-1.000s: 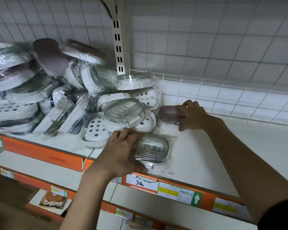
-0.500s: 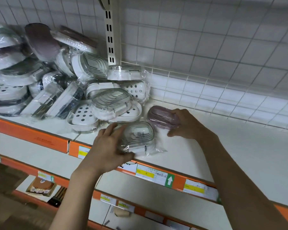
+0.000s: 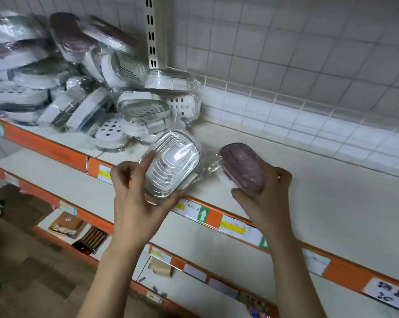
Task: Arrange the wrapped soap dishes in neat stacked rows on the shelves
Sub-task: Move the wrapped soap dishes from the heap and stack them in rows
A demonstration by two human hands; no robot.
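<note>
Head view: the left hand grips a clear ribbed oval soap dish in crinkly film; the right hand clasps a glossy mauve soap dish — both over the white shelf front edge. A jumbled pile of wrapped dishes crowds the left.

Bare forearms, bare hands, unadorned

Two hands are in view: the left hand and the right hand. Each holds one plastic-wrapped soap dish: one clear ribbed oval soap dish, one translucent purple oval soap dish. The heap of wrapped white and dark soap dishes is too jumbled to count. Three orange-edged white shelves show.
</note>
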